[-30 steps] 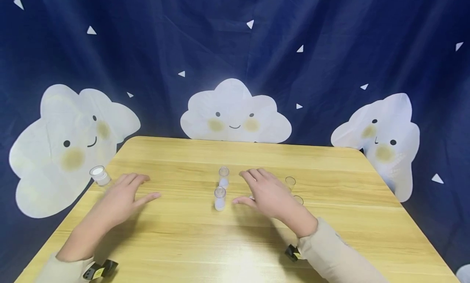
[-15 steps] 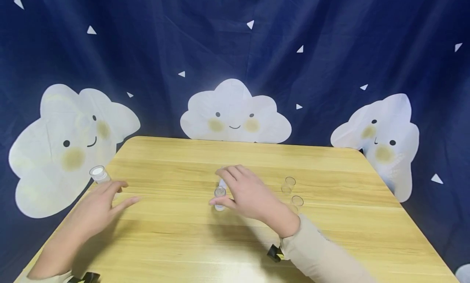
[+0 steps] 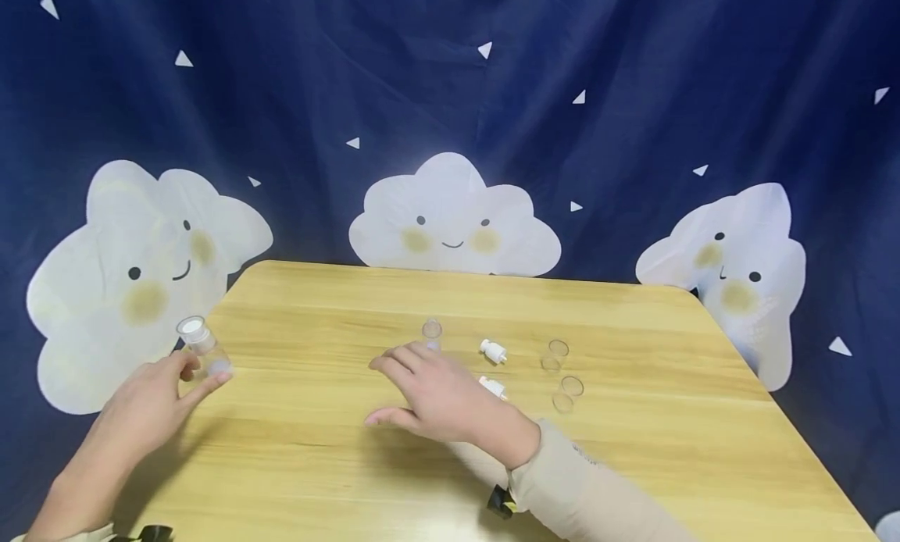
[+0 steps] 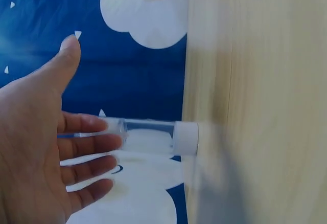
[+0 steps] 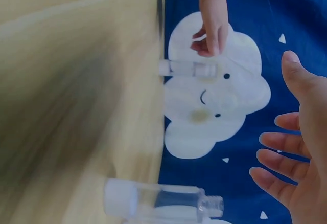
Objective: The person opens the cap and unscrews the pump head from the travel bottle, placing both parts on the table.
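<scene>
The step in hand looks like a reach for the bottles. The middle bottle [image 3: 432, 335] stands upright on the tabletop [image 3: 316, 448]; just nearer the person than it hovers the right hand [image 3: 439, 394], wide and holding nothing. Well left of the middle bottle, the left hand [image 3: 144, 401] reaches the upright left bottle [image 3: 201, 344], thumb spread from fingers; contact is unclear. Right of the middle bottle lie white tops [image 3: 494, 351], with clear caps [image 3: 555, 354] farther right. The next move probably calls for fingers curling round the left bottle.
</scene>
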`<move>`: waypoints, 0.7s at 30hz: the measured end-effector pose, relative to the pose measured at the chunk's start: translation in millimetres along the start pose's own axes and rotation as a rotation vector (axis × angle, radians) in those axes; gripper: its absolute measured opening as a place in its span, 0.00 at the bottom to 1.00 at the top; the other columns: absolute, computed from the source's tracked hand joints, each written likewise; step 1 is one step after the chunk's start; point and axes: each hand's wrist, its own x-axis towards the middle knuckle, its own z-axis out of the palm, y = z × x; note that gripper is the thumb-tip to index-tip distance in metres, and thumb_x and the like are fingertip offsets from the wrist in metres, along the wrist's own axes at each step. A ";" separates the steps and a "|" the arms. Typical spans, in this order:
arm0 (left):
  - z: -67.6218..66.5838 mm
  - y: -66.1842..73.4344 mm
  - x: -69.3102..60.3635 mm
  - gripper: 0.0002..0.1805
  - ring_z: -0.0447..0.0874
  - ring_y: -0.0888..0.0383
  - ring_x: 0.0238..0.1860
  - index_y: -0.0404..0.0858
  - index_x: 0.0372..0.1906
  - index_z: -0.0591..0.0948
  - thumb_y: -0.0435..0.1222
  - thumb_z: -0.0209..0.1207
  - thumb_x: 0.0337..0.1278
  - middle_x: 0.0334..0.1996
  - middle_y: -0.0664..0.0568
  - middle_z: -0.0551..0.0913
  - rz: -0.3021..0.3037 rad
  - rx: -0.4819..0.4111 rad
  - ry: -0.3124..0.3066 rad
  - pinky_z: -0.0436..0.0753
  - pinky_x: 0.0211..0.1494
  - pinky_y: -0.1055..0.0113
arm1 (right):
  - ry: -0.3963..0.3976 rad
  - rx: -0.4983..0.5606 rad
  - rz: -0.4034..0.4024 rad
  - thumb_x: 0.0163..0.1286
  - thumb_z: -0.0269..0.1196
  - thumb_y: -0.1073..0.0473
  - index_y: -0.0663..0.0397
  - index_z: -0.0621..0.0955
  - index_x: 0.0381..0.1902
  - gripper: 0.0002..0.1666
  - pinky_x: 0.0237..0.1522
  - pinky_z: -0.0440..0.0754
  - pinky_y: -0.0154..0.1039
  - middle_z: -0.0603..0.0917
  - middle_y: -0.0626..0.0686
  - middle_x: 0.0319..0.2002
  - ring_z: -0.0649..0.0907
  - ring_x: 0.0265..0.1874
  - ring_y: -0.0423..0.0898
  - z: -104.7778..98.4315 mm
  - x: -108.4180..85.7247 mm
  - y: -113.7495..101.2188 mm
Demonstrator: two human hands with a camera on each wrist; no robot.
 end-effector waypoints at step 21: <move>15.2 -50.2 29.0 0.48 0.76 0.27 0.38 0.17 0.55 0.67 0.63 0.56 0.60 0.38 0.27 0.78 -0.086 0.021 -0.018 0.73 0.34 0.40 | -0.085 -0.071 0.014 0.68 0.53 0.29 0.53 0.73 0.61 0.39 0.58 0.75 0.36 0.79 0.47 0.53 0.78 0.54 0.44 21.1 13.1 -11.1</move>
